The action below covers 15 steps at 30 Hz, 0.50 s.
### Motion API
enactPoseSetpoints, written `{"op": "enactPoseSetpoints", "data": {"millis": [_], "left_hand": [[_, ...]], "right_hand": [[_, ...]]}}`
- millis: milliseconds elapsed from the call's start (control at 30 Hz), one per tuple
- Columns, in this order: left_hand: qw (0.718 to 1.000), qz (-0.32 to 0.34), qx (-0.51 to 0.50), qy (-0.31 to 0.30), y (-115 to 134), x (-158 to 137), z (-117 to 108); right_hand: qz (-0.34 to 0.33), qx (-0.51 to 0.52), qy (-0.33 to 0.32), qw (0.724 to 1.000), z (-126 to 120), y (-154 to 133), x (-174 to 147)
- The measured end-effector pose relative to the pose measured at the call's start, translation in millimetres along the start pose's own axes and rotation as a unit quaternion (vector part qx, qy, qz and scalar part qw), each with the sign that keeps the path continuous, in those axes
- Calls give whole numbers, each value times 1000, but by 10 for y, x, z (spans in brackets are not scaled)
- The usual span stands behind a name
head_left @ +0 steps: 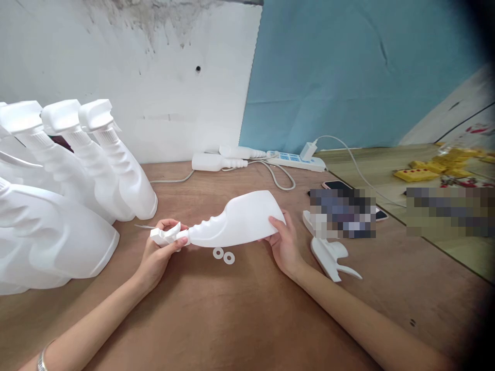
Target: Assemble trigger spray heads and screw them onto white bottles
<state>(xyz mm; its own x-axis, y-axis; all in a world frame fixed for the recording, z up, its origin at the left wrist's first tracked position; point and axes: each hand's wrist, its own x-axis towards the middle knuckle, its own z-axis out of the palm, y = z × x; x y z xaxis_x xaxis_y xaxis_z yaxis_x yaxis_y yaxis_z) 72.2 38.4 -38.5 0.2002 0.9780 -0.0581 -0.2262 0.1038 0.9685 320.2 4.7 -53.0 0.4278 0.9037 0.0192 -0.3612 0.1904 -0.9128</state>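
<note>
A white plastic spray bottle [240,219] lies on its side in the air above the table, its neck pointing left. My left hand [160,252] is closed around the white trigger sprayer head [166,234] at the bottle's neck. At the bottle's base, my right hand [284,245] grips it with the thumb on the near face. Two flat white washers [223,255] lie on the table just below the bottle. Whether the sprayer head is fully screwed on, I cannot tell.
Several white spray bottles with sprayers [116,170] stand at left. Loose white sprayer heads [328,252] lie right of my right hand, near a phone [336,185]. A power strip [297,161], cables and two more bottles [211,162] lie along the back wall.
</note>
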Motion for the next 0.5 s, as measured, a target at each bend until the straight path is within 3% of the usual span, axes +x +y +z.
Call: {"op": "enactPoseSetpoints", "data": {"millis": [267, 500], "left_hand": [[996, -10, 89, 8, -63, 22, -9], [997, -11, 81, 2, -49, 5, -16]], "right_hand": [[6, 15, -1, 1000, 1, -21, -4], [9, 13, -3, 1000, 10, -16, -1]]}}
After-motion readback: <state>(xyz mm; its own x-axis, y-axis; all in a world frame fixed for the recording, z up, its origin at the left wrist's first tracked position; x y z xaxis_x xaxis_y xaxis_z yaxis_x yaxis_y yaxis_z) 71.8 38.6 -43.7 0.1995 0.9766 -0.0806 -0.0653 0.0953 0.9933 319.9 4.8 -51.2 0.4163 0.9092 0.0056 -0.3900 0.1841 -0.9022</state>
